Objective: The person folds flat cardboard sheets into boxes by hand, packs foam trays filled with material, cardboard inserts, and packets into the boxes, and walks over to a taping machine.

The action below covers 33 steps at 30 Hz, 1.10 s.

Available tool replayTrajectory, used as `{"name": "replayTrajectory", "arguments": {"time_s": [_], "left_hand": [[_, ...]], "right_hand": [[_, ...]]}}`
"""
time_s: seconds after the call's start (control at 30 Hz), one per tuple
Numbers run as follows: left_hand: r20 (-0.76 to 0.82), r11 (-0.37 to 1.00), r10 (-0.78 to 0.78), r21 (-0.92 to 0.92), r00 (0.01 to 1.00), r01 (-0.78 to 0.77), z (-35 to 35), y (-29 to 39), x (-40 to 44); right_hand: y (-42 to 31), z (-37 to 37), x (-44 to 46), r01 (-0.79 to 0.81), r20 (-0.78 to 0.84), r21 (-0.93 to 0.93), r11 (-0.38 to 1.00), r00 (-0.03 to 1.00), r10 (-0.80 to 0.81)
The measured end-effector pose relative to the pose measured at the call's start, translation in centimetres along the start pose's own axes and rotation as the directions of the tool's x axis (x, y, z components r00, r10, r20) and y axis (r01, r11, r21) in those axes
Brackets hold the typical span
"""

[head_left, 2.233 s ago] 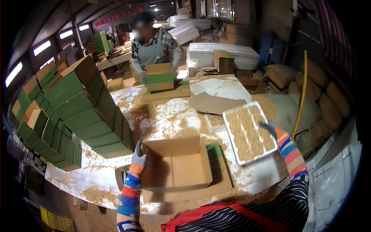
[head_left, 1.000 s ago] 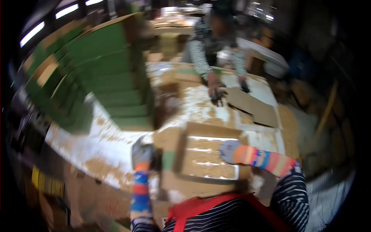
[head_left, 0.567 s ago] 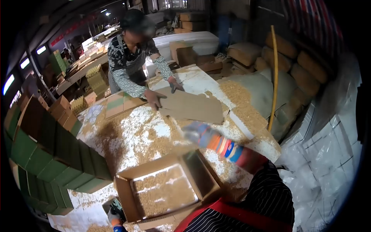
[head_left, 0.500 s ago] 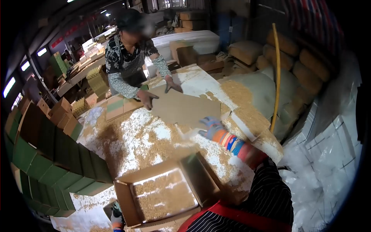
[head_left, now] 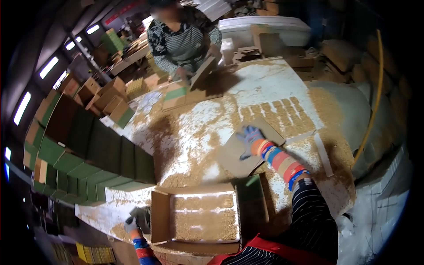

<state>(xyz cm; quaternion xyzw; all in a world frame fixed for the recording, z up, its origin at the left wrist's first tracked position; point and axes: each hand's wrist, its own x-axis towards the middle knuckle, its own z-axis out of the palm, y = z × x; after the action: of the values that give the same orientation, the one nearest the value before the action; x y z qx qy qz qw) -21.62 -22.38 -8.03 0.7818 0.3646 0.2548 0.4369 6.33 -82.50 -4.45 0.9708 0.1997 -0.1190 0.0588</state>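
My right hand, in a grey-blue glove below a striped sleeve cuff, lies with spread fingers on a brown cardboard sheet on the table. Directly in front of me is an open cardboard box, with a grainy tan material in pale-edged rows inside. Beside the box's left wall, my gloved left hand is closed around a dark object whose kind I cannot make out. The box's green flap stands out to the right.
Tan grains cover much of the white table, lying in rows at the right. Stacked green boxes line the left. Across the table a person holds another cardboard piece. A yellow pole and filled sacks are at right.
The cardboard sheet under my right hand has come nearer to me and away from the co-worker. The co-worker now holds a different, tilted cardboard piece. My view has shifted.
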Motion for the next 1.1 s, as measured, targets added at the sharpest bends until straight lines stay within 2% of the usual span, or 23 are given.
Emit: {"name": "replayTrajectory", "arguments": {"time_s": [0.03,0.07,0.13,0.17,0.23,0.3,0.33,0.37,0.4,0.47,0.5,0.57,0.67,0.7,0.77,0.8,0.83,0.9,0.93,0.97,1.0,1.07,1.1], "left_hand": [[-0.056,0.997,-0.001,-0.073,0.998,-0.003,0.2,6.4,-2.2],[-0.032,0.996,0.052,-0.075,0.998,-0.055,-0.5,6.2,-1.3],[-0.032,0.981,0.073,-0.179,0.997,-0.077,-1.3,8.9,-2.0],[-0.046,0.959,0.042,-0.279,0.998,-0.053,-0.7,12.2,-3.6],[0.022,0.921,0.228,-0.328,0.973,-0.209,-0.8,14.0,-4.1],[0.09,0.9,0.3,-0.358,0.95,-0.25,0.1,18.2,-6.7],[0.039,0.917,0.393,-0.088,0.919,-0.389,1.2,21.1,-8.4],[0.089,0.852,0.503,-0.22,0.86,-0.476,1.8,20.3,-8.3],[0.16,0.871,0.43,-0.331,0.888,-0.363,2.7,22.0,-10.0],[0.195,0.744,0.668,-0.194,0.719,-0.639,4.8,25.2,-14.3],[0.471,0.553,0.708,0.094,0.526,-0.828,5.1,24.1,-13.5],[0.583,0.163,0.794,0.071,0.173,-0.984,7.3,26.8,-15.2],[0.746,0.249,0.575,0.231,0.336,-0.94,8.5,24.9,-15.6],[0.695,0.334,0.56,0.308,0.451,-0.891,8.5,24.8,-15.8],[0.6,0.373,0.585,0.399,0.546,-0.838,8.1,24.1,-15.1],[0.572,0.61,0.453,0.361,0.684,-0.705,7.6,24.2,-15.0],[0.557,0.803,0.281,0.309,0.782,-0.509,7.0,25.1,-15.4],[0.447,0.876,0.372,0.122,0.813,-0.467,6.2,23.5,-14.3],[0.421,0.947,0.31,-0.053,0.852,-0.318,5.8,22.7,-13.4],[0.323,0.942,0.292,-0.261,0.9,-0.212,5.4,21.6,-12.6],[0.22,0.871,0.27,-0.471,0.937,-0.14,5.0,20.6,-11.9],[-0.013,0.744,0.265,-0.633,0.964,-0.213,2.5,20.9,-11.1],[-0.02,0.781,0.239,-0.591,0.971,-0.204,0.3,19.9,-9.8]], "right_hand": [[1.1,-0.9,-0.4,-0.147,-0.097,-0.026,0.989,0.985,0.144],[2.7,-0.2,0.5,-0.304,-0.187,-0.086,0.949,0.94,0.284],[3.7,-0.6,1.0,-0.558,0.053,0.26,0.788,0.823,0.565],[4.7,0.8,2.2,-0.461,-0.033,0.307,0.833,0.869,0.493],[4.2,1.1,3.9,-0.473,0.22,0.453,0.756,0.881,0.419],[1.8,0.0,3.4,-0.377,0.149,0.239,0.895,0.925,0.35],[0.6,-0.8,2.9,-0.327,0.11,0.129,0.936,0.943,0.315],[-0.5,-1.2,2.3,-0.269,0.113,0.106,0.957,0.96,0.257],[-1.5,-1.4,1.4,-0.211,0.117,0.082,0.974,0.973,0.201],[-2.8,-0.7,0.2,-0.053,0.131,0.017,0.998,0.99,0.05],[-2.9,-0.5,-0.3,0.058,0.159,-0.073,0.996,0.986,-0.046],[-2.9,-0.2,-1.9,0.282,0.25,-0.234,0.93,0.942,-0.223],[-2.7,0.6,-3.4,0.325,0.234,-0.278,0.904,0.936,-0.264],[-2.5,0.7,-3.4,0.327,0.222,-0.287,0.9,0.937,-0.27],[-2.7,-0.3,-4.9,0.399,0.216,-0.396,0.827,0.916,-0.339],[-2.0,0.4,-4.8,0.406,0.168,-0.386,0.828,0.914,-0.37],[-1.5,0.8,-5.0,0.416,0.126,-0.377,0.827,0.908,-0.399],[-1.1,1.1,-4.6,0.403,0.032,-0.306,0.863,0.91,-0.413],[-1.7,0.5,-4.2,0.38,-0.018,-0.227,0.896,0.919,-0.394],[-2.1,0.5,-4.2,0.357,-0.063,-0.142,0.923,0.927,-0.369],[-2.2,1.8,-3.1,0.336,-0.337,-0.121,0.934,0.871,-0.358],[-4.2,-1.3,-3.8,0.184,-0.443,0.102,0.978,0.888,-0.12],[-5.7,-3.2,-4.0,0.114,-0.478,0.222,0.968,0.879,0.006]]}}
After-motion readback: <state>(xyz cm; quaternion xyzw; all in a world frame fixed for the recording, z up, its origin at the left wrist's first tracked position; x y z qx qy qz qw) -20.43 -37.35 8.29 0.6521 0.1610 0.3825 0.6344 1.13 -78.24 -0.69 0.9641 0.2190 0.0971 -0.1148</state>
